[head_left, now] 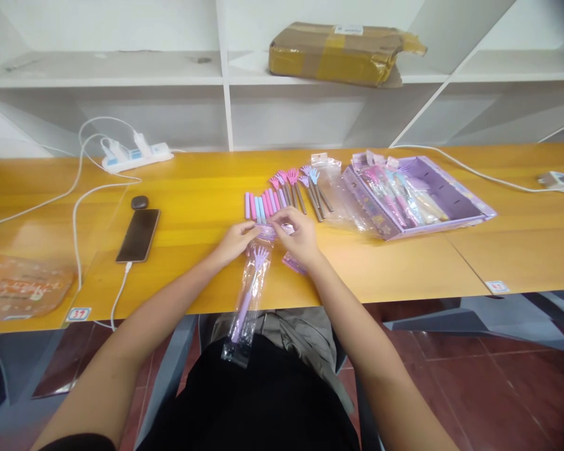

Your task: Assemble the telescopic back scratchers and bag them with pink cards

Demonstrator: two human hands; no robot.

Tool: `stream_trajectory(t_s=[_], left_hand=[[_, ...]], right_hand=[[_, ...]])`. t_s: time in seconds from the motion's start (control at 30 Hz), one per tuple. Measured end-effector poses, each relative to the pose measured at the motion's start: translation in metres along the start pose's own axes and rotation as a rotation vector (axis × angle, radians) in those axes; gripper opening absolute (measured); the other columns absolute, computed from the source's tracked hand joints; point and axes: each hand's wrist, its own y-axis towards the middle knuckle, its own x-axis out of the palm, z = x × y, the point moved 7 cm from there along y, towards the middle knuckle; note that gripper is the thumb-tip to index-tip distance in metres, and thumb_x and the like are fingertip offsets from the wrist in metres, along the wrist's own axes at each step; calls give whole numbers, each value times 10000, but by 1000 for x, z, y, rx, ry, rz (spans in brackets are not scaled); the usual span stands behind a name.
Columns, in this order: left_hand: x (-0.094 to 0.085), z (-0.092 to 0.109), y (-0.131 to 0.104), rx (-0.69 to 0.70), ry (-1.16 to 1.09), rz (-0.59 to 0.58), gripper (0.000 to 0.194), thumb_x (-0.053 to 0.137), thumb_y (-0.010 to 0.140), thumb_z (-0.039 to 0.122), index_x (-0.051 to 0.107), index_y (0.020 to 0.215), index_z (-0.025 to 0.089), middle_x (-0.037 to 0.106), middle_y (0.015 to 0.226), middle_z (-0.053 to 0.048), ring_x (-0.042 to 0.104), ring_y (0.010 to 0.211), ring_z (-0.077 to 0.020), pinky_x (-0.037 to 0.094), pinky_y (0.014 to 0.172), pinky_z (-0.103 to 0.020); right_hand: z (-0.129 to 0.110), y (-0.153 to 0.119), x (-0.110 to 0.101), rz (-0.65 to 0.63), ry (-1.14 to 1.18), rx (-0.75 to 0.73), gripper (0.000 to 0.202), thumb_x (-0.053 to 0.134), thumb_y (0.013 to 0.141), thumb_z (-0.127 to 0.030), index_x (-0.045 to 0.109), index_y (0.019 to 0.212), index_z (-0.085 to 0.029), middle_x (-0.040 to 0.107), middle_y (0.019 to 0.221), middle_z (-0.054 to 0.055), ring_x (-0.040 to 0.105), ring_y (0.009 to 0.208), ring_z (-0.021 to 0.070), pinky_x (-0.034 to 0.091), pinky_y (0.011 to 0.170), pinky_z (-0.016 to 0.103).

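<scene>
Between my two hands hangs a clear plastic bag [237, 352] with a purple hand-shaped back scratcher [247, 302] inside, its lower end over my lap. My left hand [237, 243] pinches the left side of the bag's top, by a purple card [265, 232]. At the right side of that top, the thumb and fingers of my right hand [299, 237] are closed too. Just beyond my fingers lies a row of pink, blue and purple handles [258, 205]. Several loose scratcher heads [292, 176] on metal rods lie behind. Another purple card [294, 263] is partly under my right wrist.
To the right, a purple display box [470, 193] holds bagged scratchers, with empty clear bags [345, 200] beside it. A phone [138, 235] on a charging cable, a dark earbud case [140, 202] and a power strip [138, 156] are at left. A taped carton [333, 55] sits on the shelf.
</scene>
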Motion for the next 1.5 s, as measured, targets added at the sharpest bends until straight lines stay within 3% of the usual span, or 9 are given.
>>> stream_trajectory(t_s=[0.2,0.4,0.63,0.83,1.07,1.17,1.3,1.4,1.5], left_hand=[[4,-2,-1,-60,-17,-38,508,716,961,676,767,1040,177,650,627,17,547,416,-130,408,431,-270],[4,2,-4,-103,64,-17,352,745,975,532,763,1049,189,651,655,29,472,365,-98,356,403,-263],[8,1,-3,36,59,-132,498,895,816,554,783,1098,159,811,996,-74,721,807,-189,559,762,-313],[4,-1,-3,24,72,-116,449,828,867,599,753,927,160,731,807,-34,636,685,-169,480,657,-288],[4,1,-5,48,48,-133,504,787,919,607,802,1131,150,762,830,-50,629,661,-170,488,637,-284],[3,-2,-3,50,68,-91,522,670,998,634,828,1156,162,784,819,-66,654,645,-188,508,626,-292],[-3,-1,1,112,181,18,443,673,995,562,859,1102,174,823,867,-73,731,759,-227,552,732,-314],[-20,2,5,128,214,160,422,686,978,540,861,1083,170,812,823,-56,699,708,-215,528,698,-308],[-41,4,3,131,120,329,436,688,975,574,837,1052,171,814,871,-60,704,753,-216,531,707,-308]], right_hand=[[-7,1,4,-60,-10,-94,54,692,1039,-232,739,1013,-239,756,959,39,718,841,190,613,806,360],[-9,0,6,-91,31,-101,41,717,1037,-257,743,1005,-250,776,965,34,737,862,196,618,833,374],[0,2,-5,33,-69,-51,66,687,1051,-266,730,1005,-249,764,968,42,712,892,215,588,835,390],[-6,-3,12,-338,-53,-60,35,735,1031,-288,756,1058,-279,778,1057,59,683,1121,281,566,1029,486],[15,-8,18,-251,28,88,235,707,1030,-259,686,1264,-261,717,1104,65,700,961,219,618,912,413],[32,-8,19,-180,79,192,383,773,972,-293,644,1330,-250,675,1187,80,681,885,184,639,799,361],[50,-10,29,-289,284,410,379,777,965,-394,588,1246,-224,696,950,-4,692,735,147,625,663,293],[40,-23,34,-371,313,537,358,673,1046,-504,571,1234,-216,704,866,-10,698,681,150,552,552,262],[7,-46,41,-487,168,535,503,773,1003,-477,570,1368,-196,727,829,-9,709,693,180,521,587,291]])
